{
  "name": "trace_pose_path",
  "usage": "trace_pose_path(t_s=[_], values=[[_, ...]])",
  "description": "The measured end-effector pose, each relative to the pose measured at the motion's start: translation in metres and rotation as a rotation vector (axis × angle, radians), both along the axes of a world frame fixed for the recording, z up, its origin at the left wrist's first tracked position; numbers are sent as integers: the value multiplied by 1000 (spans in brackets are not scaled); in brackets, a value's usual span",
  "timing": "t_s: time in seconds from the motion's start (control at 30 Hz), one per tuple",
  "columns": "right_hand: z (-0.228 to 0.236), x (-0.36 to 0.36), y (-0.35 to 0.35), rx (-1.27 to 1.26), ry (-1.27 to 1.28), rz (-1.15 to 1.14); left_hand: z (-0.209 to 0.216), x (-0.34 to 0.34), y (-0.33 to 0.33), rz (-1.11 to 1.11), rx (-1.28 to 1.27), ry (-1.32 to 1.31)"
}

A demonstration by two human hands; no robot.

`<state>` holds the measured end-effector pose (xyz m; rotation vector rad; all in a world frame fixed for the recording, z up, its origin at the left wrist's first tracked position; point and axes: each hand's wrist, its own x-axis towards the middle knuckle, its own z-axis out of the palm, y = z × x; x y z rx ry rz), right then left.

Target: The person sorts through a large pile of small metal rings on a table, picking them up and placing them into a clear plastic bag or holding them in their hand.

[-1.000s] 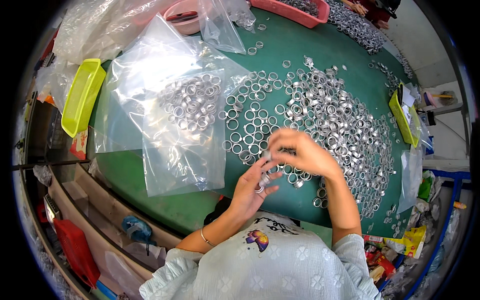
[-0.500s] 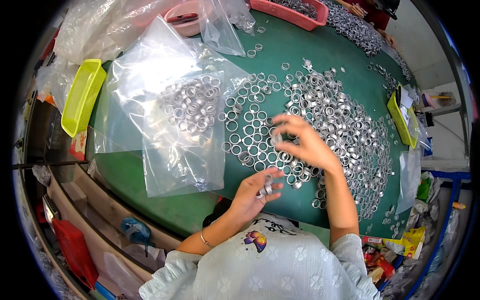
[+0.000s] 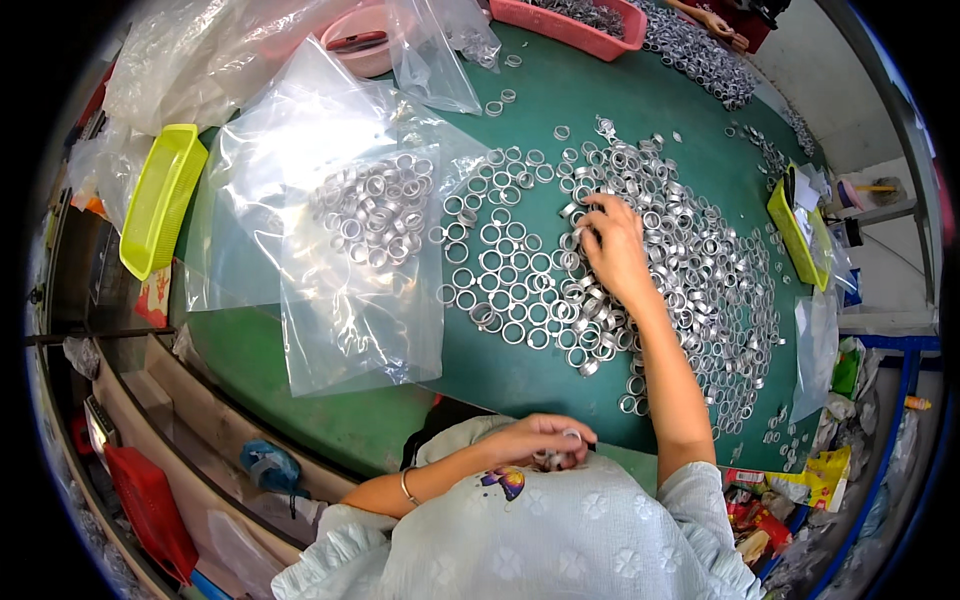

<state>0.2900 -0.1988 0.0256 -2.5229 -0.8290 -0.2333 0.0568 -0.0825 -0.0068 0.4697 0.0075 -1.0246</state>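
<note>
My left hand (image 3: 545, 440) is held close to my body at the table's near edge, its fingers curled around a few silver metal rings. Over the left side of a large heap of metal rings (image 3: 690, 270), my right hand (image 3: 615, 245) reaches down with fingers bent and apart, the tips at the rings; I make out nothing gripped in it. Left of that hand, loose rings (image 3: 508, 275) lie flat in a single layer on the green tabletop (image 3: 500, 385). Farther left, a clear plastic bag (image 3: 350, 330) lies flat with a cluster of rings (image 3: 385, 205) at its upper part.
A yellow-green basket (image 3: 160, 205) stands at the left, another basket (image 3: 800, 230) at the right edge. Pink containers (image 3: 580, 30) and crumpled plastic bags (image 3: 200, 70) line the far side. Another person's hand (image 3: 722, 28) is beside more rings at the far right.
My left hand has drawn back toward my body with its rings. My right hand has moved away and rightward, from the flat layer onto the heap. The view has shifted slightly.
</note>
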Motion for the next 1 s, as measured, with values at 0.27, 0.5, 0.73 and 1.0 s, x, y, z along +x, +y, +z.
trace_pose_path(t_s=[0.27,0.5,0.73,1.0], values=[[20,-13,-7,-31,-186,-121,2,-7,1,-87,323,-334],[5,-7,10,-235,-53,49,-1,-14,14,210,287,-187],[14,-18,-3,-36,49,62,33,14,23,441,60,282],[77,-82,2,58,781,761,43,12,21,550,-120,526]])
